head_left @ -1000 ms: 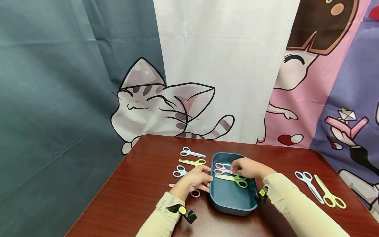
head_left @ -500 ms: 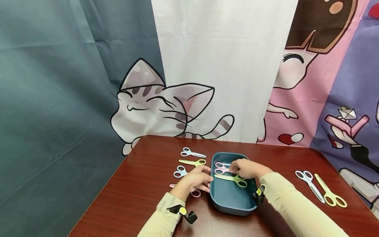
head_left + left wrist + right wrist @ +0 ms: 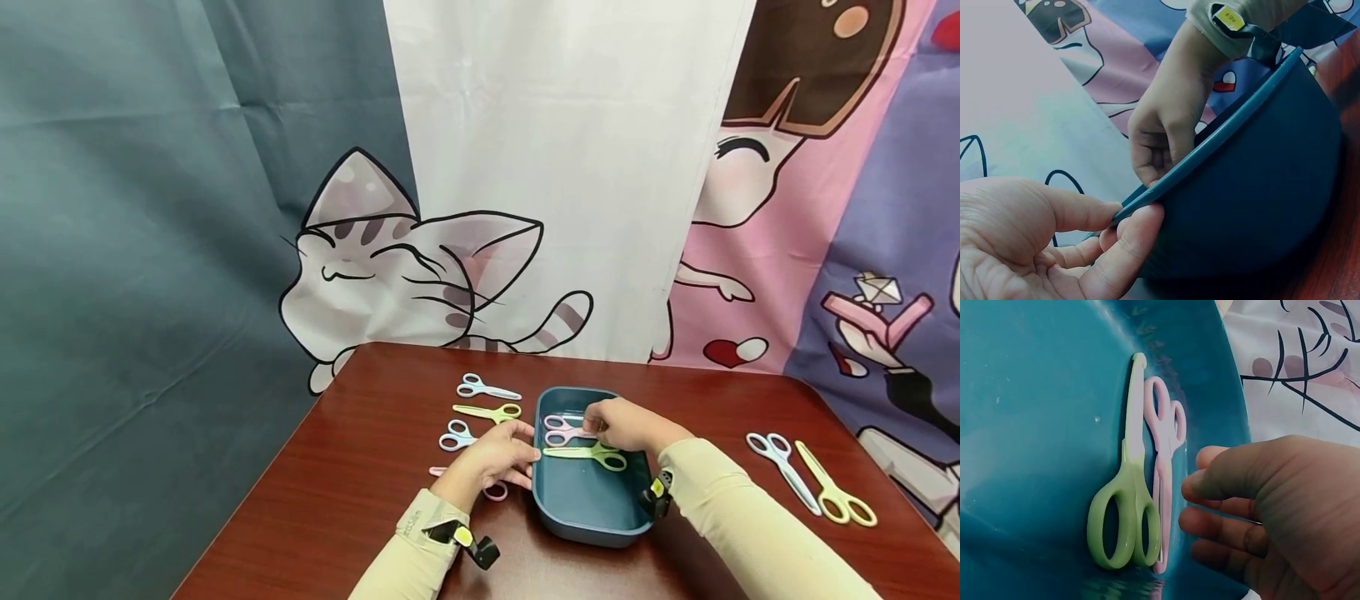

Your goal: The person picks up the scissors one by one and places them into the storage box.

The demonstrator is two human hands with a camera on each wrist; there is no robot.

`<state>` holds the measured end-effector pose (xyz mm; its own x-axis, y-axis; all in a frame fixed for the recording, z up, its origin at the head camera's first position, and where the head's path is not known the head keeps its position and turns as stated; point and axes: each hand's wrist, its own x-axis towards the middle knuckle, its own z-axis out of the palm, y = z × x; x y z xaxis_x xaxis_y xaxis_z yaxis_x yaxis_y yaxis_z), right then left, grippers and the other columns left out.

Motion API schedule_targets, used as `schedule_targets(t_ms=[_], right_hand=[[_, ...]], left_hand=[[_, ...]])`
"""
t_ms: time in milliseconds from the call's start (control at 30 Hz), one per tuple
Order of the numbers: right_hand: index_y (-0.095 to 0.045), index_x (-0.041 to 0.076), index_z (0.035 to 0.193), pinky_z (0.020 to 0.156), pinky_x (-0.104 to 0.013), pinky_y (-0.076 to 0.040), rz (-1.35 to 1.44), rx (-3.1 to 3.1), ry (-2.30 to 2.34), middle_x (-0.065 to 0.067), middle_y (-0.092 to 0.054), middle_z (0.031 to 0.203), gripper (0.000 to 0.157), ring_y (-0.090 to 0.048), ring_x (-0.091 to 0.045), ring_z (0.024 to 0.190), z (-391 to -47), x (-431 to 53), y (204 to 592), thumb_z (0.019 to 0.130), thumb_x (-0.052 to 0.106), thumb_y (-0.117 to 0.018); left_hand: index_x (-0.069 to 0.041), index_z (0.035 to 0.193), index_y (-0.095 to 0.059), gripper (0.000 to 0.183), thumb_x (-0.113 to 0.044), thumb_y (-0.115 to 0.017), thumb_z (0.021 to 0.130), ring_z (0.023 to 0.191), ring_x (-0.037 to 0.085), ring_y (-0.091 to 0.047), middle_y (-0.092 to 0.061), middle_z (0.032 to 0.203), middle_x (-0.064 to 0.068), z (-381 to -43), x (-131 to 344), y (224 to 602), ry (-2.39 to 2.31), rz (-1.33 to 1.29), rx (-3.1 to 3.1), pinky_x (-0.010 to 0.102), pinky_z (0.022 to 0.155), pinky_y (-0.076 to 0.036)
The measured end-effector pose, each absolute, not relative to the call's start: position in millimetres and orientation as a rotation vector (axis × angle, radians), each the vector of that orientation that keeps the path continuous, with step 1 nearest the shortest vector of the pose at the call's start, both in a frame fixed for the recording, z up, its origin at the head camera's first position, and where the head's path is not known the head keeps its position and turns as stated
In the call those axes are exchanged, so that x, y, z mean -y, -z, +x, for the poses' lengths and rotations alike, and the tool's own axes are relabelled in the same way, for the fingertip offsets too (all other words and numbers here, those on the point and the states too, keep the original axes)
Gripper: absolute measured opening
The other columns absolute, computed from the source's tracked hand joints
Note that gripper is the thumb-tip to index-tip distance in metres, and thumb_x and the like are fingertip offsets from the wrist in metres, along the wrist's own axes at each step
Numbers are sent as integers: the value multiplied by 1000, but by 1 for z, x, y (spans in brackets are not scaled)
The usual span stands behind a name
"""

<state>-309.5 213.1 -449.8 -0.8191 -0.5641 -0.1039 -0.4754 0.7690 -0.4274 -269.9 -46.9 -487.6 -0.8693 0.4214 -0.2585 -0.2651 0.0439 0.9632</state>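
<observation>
A deep blue plastic tray (image 3: 581,504) stands on the table. My left hand (image 3: 491,457) pinches its left rim, thumb inside and fingers outside in the left wrist view (image 3: 1085,231). Inside lie pink scissors (image 3: 1165,440) and green scissors (image 3: 1134,472), side by side along the far wall, their handles facing opposite ways. Reaching in over the far right part, my right hand (image 3: 626,423) has loosely bent fingers close beside the pink blades. In the right wrist view a gap shows between those fingertips (image 3: 1194,519) and the scissors, and nothing is in the hand.
Left of the tray lie light-blue scissors (image 3: 472,386), green scissors (image 3: 491,412), another light-blue pair (image 3: 456,435) and a pink pair (image 3: 495,490) partly hidden under my left hand. Light-blue scissors (image 3: 783,468) and yellow scissors (image 3: 834,492) lie at the right. A printed curtain (image 3: 480,167) hangs behind the table.
In the tray the pink scissors have shifted slightly toward me, and the green pair has turned a little. My right hand has barely moved; my left hand stays on the rim.
</observation>
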Motion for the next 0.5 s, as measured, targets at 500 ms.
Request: schedule_targets(t_ms=[500], right_hand=[[-74, 13, 90, 70, -31, -59, -838, -2695, 435, 5, -65, 85, 15, -57, -13, 77, -301, -210, 444, 84, -1, -75]], left_hand=[[3, 135, -45, 45, 4, -63, 93, 59, 17, -59, -61, 85, 12, -268, 47, 487, -1883, 157, -1856, 26, 47, -59]])
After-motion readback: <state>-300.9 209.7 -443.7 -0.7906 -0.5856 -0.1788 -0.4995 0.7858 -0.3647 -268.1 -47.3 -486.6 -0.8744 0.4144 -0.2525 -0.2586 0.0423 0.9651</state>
